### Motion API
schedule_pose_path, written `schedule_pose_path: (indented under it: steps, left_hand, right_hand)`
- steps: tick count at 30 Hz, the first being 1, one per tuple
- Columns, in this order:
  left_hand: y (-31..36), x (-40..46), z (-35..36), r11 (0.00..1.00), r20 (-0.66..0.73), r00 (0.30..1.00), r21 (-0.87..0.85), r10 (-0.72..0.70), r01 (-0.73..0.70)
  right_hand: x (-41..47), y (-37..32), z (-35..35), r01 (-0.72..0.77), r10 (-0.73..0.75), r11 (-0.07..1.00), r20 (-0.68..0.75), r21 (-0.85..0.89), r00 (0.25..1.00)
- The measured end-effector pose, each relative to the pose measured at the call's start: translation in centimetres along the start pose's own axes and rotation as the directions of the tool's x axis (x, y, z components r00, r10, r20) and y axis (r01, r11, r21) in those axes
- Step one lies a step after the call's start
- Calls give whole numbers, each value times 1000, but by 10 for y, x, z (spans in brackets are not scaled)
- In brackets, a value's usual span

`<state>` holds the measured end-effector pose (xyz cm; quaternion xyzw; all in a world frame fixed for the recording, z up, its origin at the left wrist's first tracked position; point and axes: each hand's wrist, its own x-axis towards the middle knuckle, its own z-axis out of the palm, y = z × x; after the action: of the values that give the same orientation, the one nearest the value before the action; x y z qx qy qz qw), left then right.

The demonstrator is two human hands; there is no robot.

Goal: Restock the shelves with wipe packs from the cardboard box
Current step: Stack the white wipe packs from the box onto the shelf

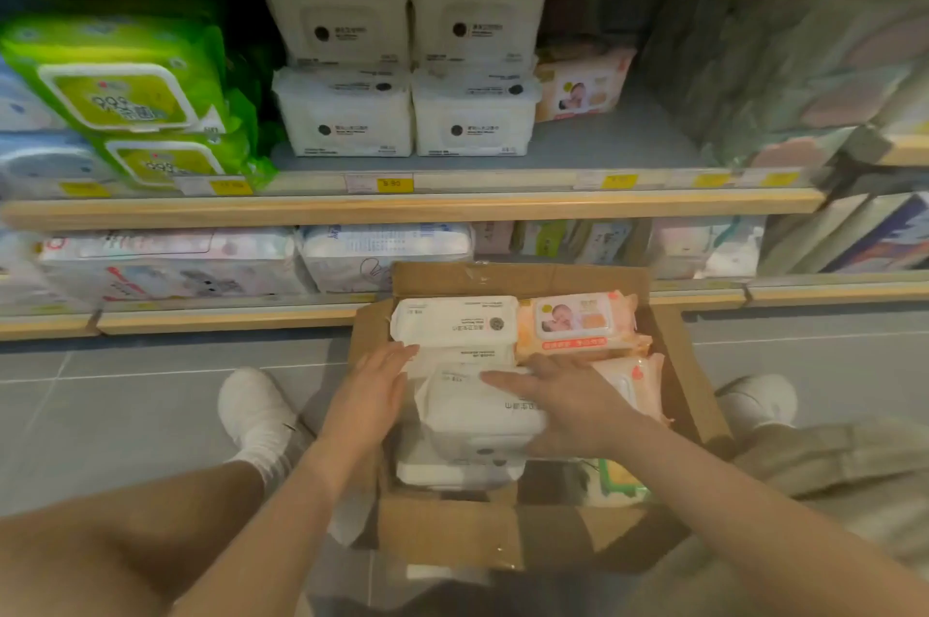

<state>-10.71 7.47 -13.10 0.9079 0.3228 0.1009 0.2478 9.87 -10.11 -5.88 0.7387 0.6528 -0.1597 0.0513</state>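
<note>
So the cardboard box (528, 536) sits open on the grey floor (125, 415) right in front of the shelves, between the person's two white shoes. Inside it, a white wipe pack (477, 420) lies on top, tilted a bit, with another white pack (452, 320) at the far end of the box and an orange baby-print pack (578, 320) just beside that one. A second orange pack (638, 380) peeks out at the box's right side.

Left hand (374, 390) has its fingers straight, pressed against the left edge of the top white pack. Right hand (558, 403) lies flat across the top of that same pack, fingers stretched out, not curled round it.

Above the box, the middle shelf (412, 206) holds four white packs (407, 63) stacked two by two, green packs (125, 88) left of them, and one orange pack (580, 86) to their right, further back.
</note>
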Motion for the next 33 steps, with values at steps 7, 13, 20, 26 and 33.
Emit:
schedule_pose_path:
  steps: [7,13,20,26,33]
  left_hand:
    - [25,37,32,989,274,960,115,63,-98]
    - [24,49,49,894,350,935,396,62,-208]
    - [26,63,53,855,411,905,425,113,-299]
    - [38,61,45,855,443,893,432,77,-288]
    - [69,53,-13,908,339,931,333,137,-255]
  right_hand:
    - [-38,74,-42,-304,314,948,-119,98,942]
    - [-51,118,-5,-459,510,825,-84,329,856]
    - [-48,137,0,-458,522,788,-52,411,851]
    - [-48,136,3,-453,517,791,-56,411,854]
    - [-45,124,-24,-455,530,778,-66,433,845]
